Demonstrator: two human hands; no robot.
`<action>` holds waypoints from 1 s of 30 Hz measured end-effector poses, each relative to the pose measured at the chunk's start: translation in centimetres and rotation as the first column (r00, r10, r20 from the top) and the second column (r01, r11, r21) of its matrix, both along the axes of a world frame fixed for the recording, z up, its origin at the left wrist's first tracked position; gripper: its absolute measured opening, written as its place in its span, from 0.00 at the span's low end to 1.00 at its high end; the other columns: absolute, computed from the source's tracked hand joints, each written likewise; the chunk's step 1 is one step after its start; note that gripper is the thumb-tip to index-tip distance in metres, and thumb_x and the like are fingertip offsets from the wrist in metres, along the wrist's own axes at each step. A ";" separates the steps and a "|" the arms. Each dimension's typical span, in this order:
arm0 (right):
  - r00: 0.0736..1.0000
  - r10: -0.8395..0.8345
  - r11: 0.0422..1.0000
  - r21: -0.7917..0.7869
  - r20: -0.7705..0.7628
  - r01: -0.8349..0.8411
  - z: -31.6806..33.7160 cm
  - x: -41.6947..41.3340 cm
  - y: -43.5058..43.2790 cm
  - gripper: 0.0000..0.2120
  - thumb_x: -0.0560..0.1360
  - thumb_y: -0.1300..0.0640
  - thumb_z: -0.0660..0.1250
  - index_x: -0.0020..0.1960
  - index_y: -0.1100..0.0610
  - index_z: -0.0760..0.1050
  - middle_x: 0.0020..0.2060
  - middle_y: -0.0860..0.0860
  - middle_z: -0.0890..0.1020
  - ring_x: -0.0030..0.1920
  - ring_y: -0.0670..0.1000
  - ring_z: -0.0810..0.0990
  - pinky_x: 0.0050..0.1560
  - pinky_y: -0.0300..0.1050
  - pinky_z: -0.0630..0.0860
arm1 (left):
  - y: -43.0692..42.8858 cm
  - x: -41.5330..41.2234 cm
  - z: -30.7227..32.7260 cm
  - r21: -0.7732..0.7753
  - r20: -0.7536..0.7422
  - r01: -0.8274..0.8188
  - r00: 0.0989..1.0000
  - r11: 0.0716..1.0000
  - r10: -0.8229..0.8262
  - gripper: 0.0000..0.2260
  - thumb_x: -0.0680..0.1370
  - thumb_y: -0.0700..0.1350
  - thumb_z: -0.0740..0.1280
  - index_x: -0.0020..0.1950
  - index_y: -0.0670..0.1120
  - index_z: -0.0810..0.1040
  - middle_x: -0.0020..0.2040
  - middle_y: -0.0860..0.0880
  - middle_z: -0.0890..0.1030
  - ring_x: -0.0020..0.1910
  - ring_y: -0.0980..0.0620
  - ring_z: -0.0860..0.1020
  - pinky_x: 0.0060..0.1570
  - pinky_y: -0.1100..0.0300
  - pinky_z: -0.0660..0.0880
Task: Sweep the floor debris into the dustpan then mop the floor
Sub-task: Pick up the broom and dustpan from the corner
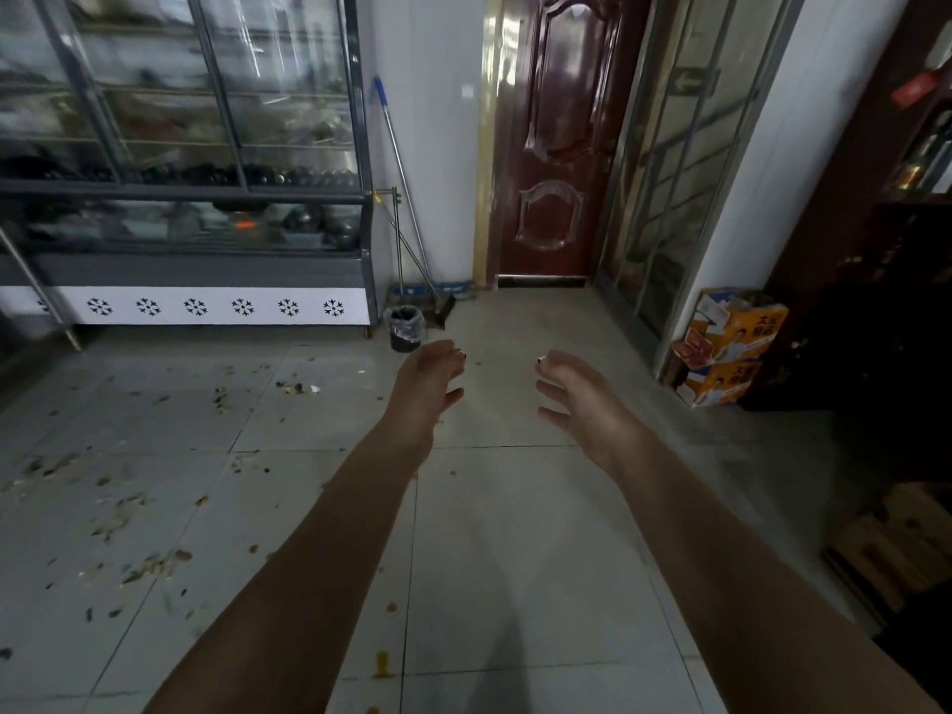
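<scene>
Both hands, left hand [430, 383] and right hand [582, 399], reached empty, fingers apart, toward the blue-gripped metal mop handle [399, 162] leaning ahead-left, nearer the left.

Both bare arms reach forward over the tiled floor [515, 533]. Left hand [430, 381] and right hand [577, 396] empty, fingers loosely curled, palms facing each other — apart. Debris [154, 564] scattered on tiles at left. Mop [402, 182] and dustpan [443, 307] lean in the corner beside the display cabinet [180, 157] — small lined bin [405, 328] just in front.
</scene>
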State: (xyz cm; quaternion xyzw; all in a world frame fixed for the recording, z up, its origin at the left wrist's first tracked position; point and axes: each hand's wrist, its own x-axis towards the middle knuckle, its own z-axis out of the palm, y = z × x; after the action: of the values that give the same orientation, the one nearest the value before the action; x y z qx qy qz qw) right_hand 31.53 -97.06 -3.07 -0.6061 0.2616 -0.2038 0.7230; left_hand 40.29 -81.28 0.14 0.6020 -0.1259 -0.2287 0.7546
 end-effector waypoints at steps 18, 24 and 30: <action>1.000 0.016 0.999 0.038 -0.023 -0.015 -1.8 17.5 -19.5 0.26 0.76 0.51 0.66 0.71 0.55 0.65 0.64 0.49 0.74 0.65 0.51 0.71 0.58 0.48 0.72 | -19.1 18.0 -2.4 0.014 -0.022 0.021 1.000 1.000 -0.020 0.10 0.77 0.40 0.65 0.58 0.47 0.74 0.56 0.46 0.77 0.59 0.49 0.75 0.58 0.53 0.74; 0.999 -0.003 0.998 0.070 -0.043 0.006 -1.5 28.2 -25.4 0.26 0.76 0.52 0.66 0.72 0.56 0.65 0.65 0.51 0.74 0.63 0.51 0.72 0.59 0.49 0.71 | -25.1 28.4 -2.7 0.028 -0.032 0.032 0.999 0.999 -0.031 0.12 0.78 0.41 0.64 0.61 0.46 0.73 0.59 0.45 0.76 0.60 0.49 0.74 0.60 0.52 0.72; 0.998 0.009 0.996 0.086 -0.063 -0.004 -2.4 35.1 -29.5 0.26 0.77 0.52 0.65 0.72 0.56 0.65 0.66 0.51 0.73 0.63 0.50 0.72 0.63 0.51 0.70 | -30.0 35.6 -2.9 0.055 -0.069 0.025 0.997 0.998 -0.021 0.12 0.78 0.41 0.63 0.62 0.45 0.73 0.56 0.46 0.76 0.58 0.50 0.74 0.59 0.54 0.72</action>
State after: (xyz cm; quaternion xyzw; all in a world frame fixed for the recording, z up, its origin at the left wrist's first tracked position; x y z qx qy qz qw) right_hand 66.67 -126.53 -5.51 -0.5815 0.2909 -0.1708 0.7403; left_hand 75.88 -111.24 -2.76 0.6133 -0.1003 -0.2611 0.7386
